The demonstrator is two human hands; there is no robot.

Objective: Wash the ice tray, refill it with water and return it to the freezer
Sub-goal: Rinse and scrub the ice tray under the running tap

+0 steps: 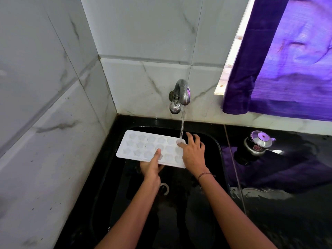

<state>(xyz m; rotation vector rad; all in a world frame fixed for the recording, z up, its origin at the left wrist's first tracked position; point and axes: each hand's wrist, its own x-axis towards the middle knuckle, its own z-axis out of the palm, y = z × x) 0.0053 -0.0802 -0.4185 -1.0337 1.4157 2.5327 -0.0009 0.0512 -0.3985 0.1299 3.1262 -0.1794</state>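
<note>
Under tap [181, 92], left hand [151, 167] pinches ice tray [139, 146] (right hand [193, 152] splayed).

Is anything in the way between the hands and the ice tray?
No, nothing visible. The left hand grips the tray by its near edge, thumb on top, and the right hand rests on its right end, where the water lands.

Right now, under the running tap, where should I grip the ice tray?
Probably the flat rim of its near long edge, from the front, thumb on top, fingers beneath, as the left hand does. The ice tray lies about level, moulds up, and that edge avoids the water stream at its right end.
</note>
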